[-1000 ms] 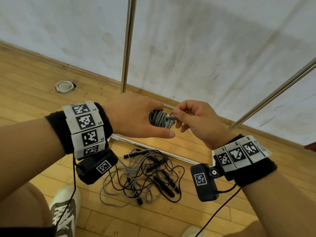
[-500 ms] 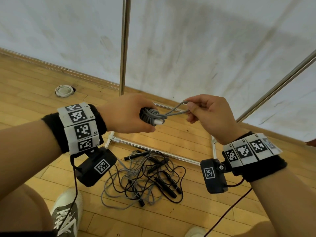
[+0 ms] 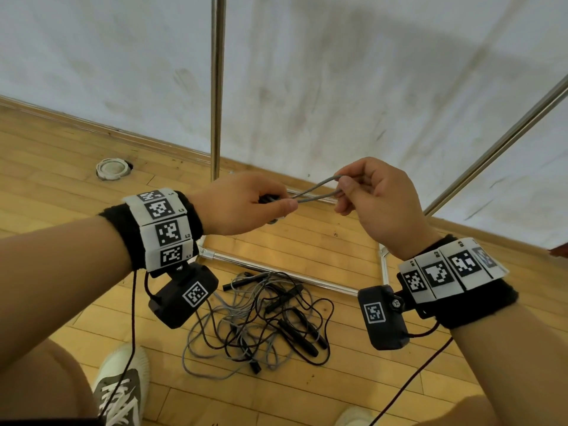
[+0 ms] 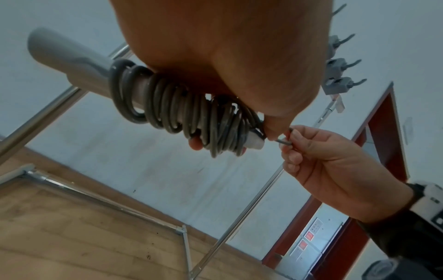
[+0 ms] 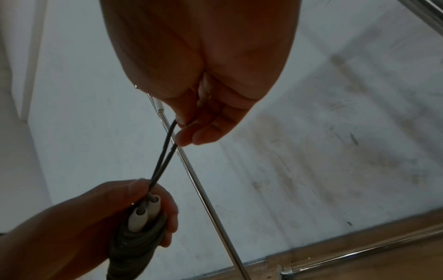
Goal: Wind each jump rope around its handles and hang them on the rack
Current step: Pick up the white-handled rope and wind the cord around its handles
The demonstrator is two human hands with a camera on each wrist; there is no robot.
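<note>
My left hand point(image 3: 246, 204) grips a grey jump rope point(image 4: 191, 113) coiled round its two grey handles point(image 4: 64, 56), whose white tips point(image 5: 143, 214) point toward my right hand. A short loop of the grey cord point(image 3: 316, 192) stretches from the bundle to my right hand point(image 3: 368, 192), which pinches the loop's end between thumb and fingers. On the wooden floor below lies a tangle of black and grey jump ropes point(image 3: 264, 321) with black handles. The chrome rack point(image 3: 216, 87) stands behind my hands; its grey hooks point(image 4: 340, 66) show in the left wrist view.
The rack's base bars point(image 3: 261, 269) lie on the floor just behind the tangle, and a slanted chrome bar point(image 3: 507, 139) rises at the right. A white wall point(image 3: 338, 72) is close behind. A round floor cap point(image 3: 112, 169) sits at left. My shoe point(image 3: 121, 392) is near the pile.
My right hand has drawn a loop of cord out from the wound bundle, moving right and up. The left hand has kept hold of the bundle and risen slightly.
</note>
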